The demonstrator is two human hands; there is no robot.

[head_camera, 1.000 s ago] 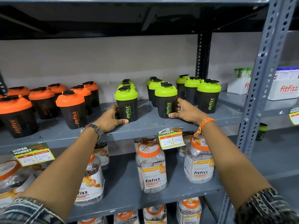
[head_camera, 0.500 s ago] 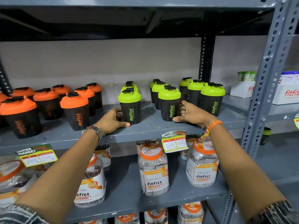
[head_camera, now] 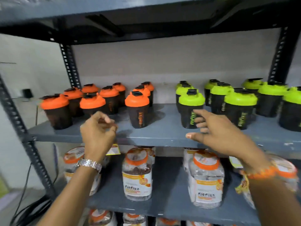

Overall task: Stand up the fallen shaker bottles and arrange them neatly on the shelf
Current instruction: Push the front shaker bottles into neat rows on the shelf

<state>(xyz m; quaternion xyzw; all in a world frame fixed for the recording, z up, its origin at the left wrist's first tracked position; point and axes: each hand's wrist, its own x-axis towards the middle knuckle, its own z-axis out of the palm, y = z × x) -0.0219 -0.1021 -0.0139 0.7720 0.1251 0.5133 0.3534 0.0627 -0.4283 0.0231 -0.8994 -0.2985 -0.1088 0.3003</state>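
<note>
Black shaker bottles stand upright on the grey shelf (head_camera: 162,136). Several with orange lids are grouped on the left, the front one (head_camera: 137,110) near the middle. Several with green lids fill the right side, the nearest (head_camera: 189,108) just right of centre. No bottle in view lies on its side. My left hand (head_camera: 97,134) hovers at the shelf's front edge before the orange group, fingers curled in, holding nothing. My right hand (head_camera: 215,136) is spread open, its fingertips against the right side of the nearest green-lidded bottle.
Clear jars with orange lids (head_camera: 137,173) fill the shelf below, and more sit lower still. A yellow price tag (head_camera: 114,150) hangs on the shelf edge. A perforated metal post (head_camera: 32,144) rises at the left, with black cables (head_camera: 24,209) on the floor. Another shelf (head_camera: 146,13) hangs close overhead.
The view has swung left. Both hands have left the two front green-lidded bottles; the left now sits before the orange group, and the right touches the left green-lidded bottle.
</note>
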